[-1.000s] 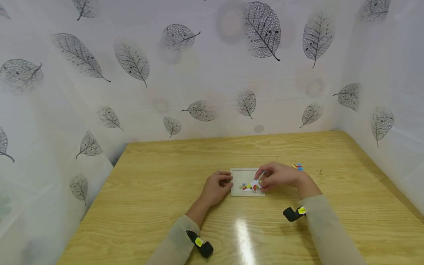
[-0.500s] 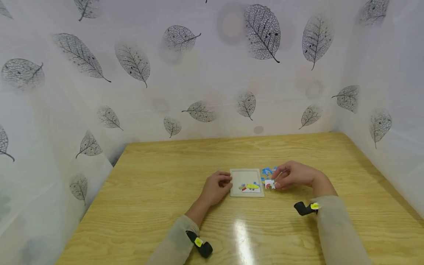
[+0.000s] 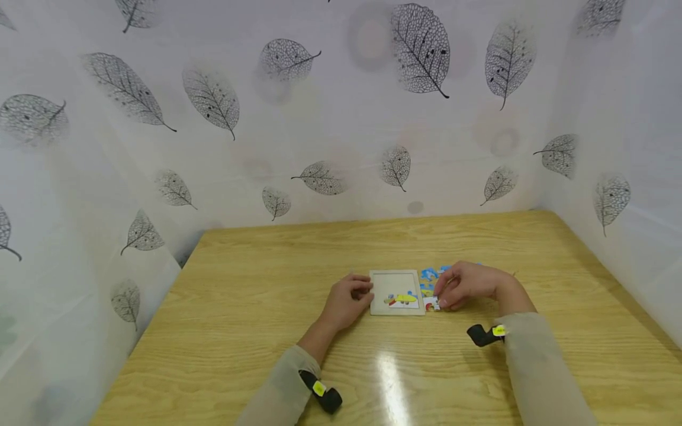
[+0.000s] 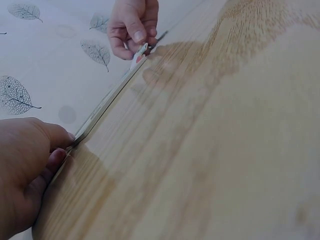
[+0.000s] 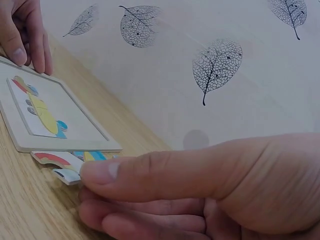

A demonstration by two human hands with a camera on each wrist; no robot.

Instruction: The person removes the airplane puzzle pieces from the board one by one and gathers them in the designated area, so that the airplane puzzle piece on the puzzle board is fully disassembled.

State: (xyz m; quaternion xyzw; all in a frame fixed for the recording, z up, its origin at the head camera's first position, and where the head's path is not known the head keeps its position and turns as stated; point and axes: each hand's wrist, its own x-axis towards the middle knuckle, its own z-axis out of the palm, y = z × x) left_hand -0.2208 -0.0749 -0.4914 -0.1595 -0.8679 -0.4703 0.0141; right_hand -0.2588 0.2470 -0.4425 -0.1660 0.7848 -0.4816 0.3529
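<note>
A pale wooden puzzle tray (image 3: 396, 312) lies flat on the table. Joined puzzle pieces (image 3: 406, 299) with a yellow, red and blue picture on white fill its lower right part. My left hand (image 3: 347, 302) holds the tray's left edge; in the left wrist view, thumb and finger (image 4: 62, 136) meet at its corner. Just outside the tray's right edge, my right hand (image 3: 471, 285) pinches a white puzzle piece (image 3: 430, 304) with a red patch. The right wrist view shows the thumb (image 5: 107, 171) over this piece, low above the table; its grip underneath is hidden.
Blue puzzle pieces (image 3: 428, 274) lie right of the tray, some partly covered by the right hand. The wooden table (image 3: 266, 266) extends around the tray. A leaf-patterned curtain (image 3: 341, 118) closes off the back and sides.
My right hand has moved from over the tray to its right side with the white-and-red piece, then slightly nearer me. The joined pieces are uncovered. The left hand has stayed put.
</note>
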